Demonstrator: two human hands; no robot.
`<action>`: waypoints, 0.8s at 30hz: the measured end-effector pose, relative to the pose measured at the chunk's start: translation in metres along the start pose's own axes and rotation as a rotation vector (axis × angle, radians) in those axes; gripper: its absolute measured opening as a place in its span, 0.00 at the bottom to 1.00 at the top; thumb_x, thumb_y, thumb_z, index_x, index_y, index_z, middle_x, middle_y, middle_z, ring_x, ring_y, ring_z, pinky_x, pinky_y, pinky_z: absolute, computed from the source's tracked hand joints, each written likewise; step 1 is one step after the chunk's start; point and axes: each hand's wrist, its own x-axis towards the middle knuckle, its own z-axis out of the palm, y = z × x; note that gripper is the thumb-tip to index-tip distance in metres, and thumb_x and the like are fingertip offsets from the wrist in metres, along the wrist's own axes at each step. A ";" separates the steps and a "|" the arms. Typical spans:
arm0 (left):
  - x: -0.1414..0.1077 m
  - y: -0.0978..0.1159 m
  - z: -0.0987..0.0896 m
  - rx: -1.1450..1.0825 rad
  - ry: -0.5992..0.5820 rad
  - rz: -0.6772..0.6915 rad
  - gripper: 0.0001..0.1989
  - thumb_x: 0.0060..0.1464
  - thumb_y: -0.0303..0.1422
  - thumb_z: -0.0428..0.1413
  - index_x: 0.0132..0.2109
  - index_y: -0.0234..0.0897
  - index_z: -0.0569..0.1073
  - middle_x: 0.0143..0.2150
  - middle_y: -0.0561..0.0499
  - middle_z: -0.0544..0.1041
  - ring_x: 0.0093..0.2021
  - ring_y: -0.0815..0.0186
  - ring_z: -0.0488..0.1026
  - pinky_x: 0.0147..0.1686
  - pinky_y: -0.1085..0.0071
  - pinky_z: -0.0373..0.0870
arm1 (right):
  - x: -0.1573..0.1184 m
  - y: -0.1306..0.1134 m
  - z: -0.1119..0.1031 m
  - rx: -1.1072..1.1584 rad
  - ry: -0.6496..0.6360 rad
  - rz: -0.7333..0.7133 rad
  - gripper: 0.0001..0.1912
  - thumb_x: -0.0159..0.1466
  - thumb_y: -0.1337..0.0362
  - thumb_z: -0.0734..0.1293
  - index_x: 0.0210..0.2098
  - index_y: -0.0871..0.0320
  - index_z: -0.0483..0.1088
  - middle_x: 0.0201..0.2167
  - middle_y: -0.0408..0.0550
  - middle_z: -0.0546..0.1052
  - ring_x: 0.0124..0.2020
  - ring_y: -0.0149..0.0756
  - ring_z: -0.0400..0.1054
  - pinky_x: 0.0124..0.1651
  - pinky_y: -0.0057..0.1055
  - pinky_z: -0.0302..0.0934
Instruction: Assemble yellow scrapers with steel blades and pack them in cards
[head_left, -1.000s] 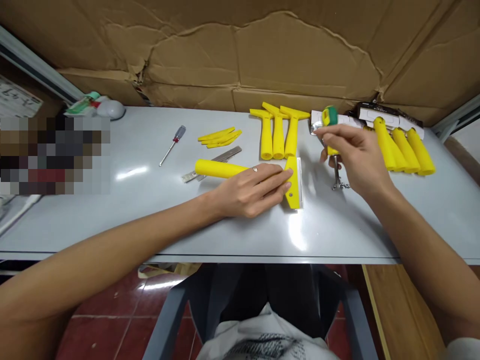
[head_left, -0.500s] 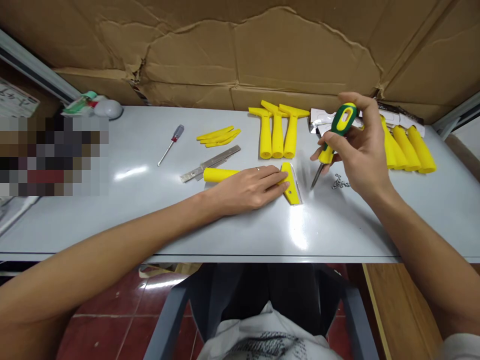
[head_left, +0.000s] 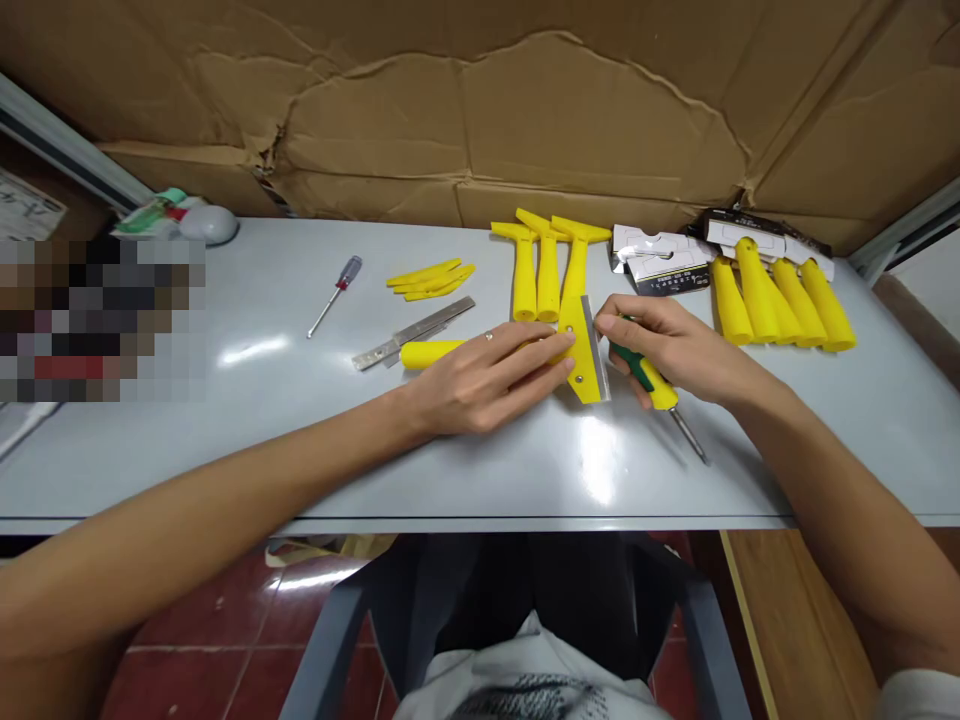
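My left hand [head_left: 491,378] is closed over the handle of a yellow scraper [head_left: 583,368], which lies sideways on the table. Two small screw heads show on the scraper's head, and a metal blade runs along its right edge. In my right hand [head_left: 671,345] is a green and yellow screwdriver [head_left: 663,392], its shaft pointing down and right, away from the scraper. The thumb and fingertips of that hand are right at the blade edge; whether they touch it I cannot tell. Metal blades [head_left: 420,330] lie beyond my left hand, near thin yellow plastic pieces [head_left: 430,279].
Yellow scraper handles stand at the back, one group [head_left: 548,280] in the middle and another [head_left: 784,305] at the right. Printed boxes [head_left: 667,272] lie behind them. A small screwdriver [head_left: 337,292] rests at the left. Cardboard [head_left: 390,120] backs the table [head_left: 262,440].
My right hand has come down and left to the scraper's blade edge, and the screwdriver has swung to point right. The scraper's head has turned slightly. The loose screws are now hidden behind the hand.
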 end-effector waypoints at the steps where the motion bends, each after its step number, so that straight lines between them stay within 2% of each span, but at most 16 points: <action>1: 0.000 0.000 0.000 0.011 0.008 0.010 0.19 0.66 0.22 0.60 0.62 0.33 0.73 0.63 0.34 0.80 0.67 0.49 0.76 0.57 0.50 0.85 | 0.000 0.000 0.002 0.025 -0.018 -0.006 0.21 0.74 0.46 0.66 0.34 0.55 0.65 0.23 0.38 0.72 0.14 0.30 0.71 0.16 0.27 0.54; 4: 0.002 -0.001 0.001 0.036 0.035 0.046 0.18 0.65 0.22 0.61 0.60 0.29 0.74 0.60 0.32 0.81 0.65 0.48 0.78 0.56 0.52 0.86 | 0.002 0.000 0.007 0.065 -0.032 -0.013 0.21 0.73 0.46 0.67 0.34 0.54 0.63 0.23 0.37 0.73 0.16 0.31 0.73 0.14 0.26 0.52; 12: -0.006 -0.003 0.007 0.062 0.019 0.053 0.18 0.67 0.23 0.60 0.62 0.31 0.73 0.62 0.35 0.80 0.65 0.50 0.78 0.57 0.53 0.86 | 0.003 0.002 0.019 0.087 0.024 0.026 0.22 0.73 0.45 0.67 0.32 0.53 0.63 0.21 0.38 0.72 0.15 0.32 0.73 0.12 0.25 0.51; 14: -0.006 -0.003 0.009 0.033 0.005 0.034 0.19 0.68 0.23 0.59 0.63 0.34 0.73 0.63 0.37 0.80 0.66 0.51 0.77 0.57 0.53 0.86 | 0.003 0.002 0.018 0.087 0.032 0.074 0.21 0.72 0.45 0.68 0.32 0.53 0.64 0.22 0.39 0.73 0.16 0.33 0.73 0.11 0.26 0.50; 17: -0.002 -0.002 0.007 -0.019 -0.002 0.026 0.18 0.67 0.22 0.58 0.62 0.31 0.73 0.62 0.34 0.80 0.65 0.51 0.77 0.58 0.52 0.85 | 0.004 0.003 0.007 0.069 0.097 0.131 0.17 0.70 0.49 0.70 0.33 0.54 0.68 0.22 0.41 0.73 0.14 0.34 0.72 0.10 0.28 0.45; 20: 0.005 0.000 0.002 -0.017 -0.031 0.045 0.14 0.68 0.21 0.56 0.59 0.27 0.75 0.59 0.31 0.81 0.60 0.51 0.80 0.56 0.53 0.85 | 0.004 0.003 -0.008 0.100 0.284 0.031 0.05 0.69 0.60 0.71 0.39 0.53 0.72 0.24 0.41 0.72 0.15 0.33 0.71 0.13 0.29 0.42; 21: 0.007 0.000 0.000 -0.006 -0.054 0.059 0.12 0.69 0.21 0.55 0.57 0.27 0.75 0.57 0.32 0.82 0.58 0.52 0.81 0.54 0.54 0.85 | 0.004 0.002 -0.011 0.132 0.352 -0.039 0.06 0.67 0.64 0.72 0.42 0.52 0.72 0.26 0.41 0.72 0.17 0.33 0.73 0.14 0.29 0.44; 24: 0.013 0.001 -0.004 0.014 -0.124 0.105 0.11 0.71 0.21 0.52 0.53 0.27 0.77 0.54 0.35 0.84 0.52 0.55 0.82 0.50 0.58 0.86 | 0.001 0.000 -0.010 0.207 0.508 -0.279 0.18 0.63 0.69 0.74 0.49 0.49 0.71 0.31 0.41 0.72 0.26 0.35 0.77 0.19 0.30 0.49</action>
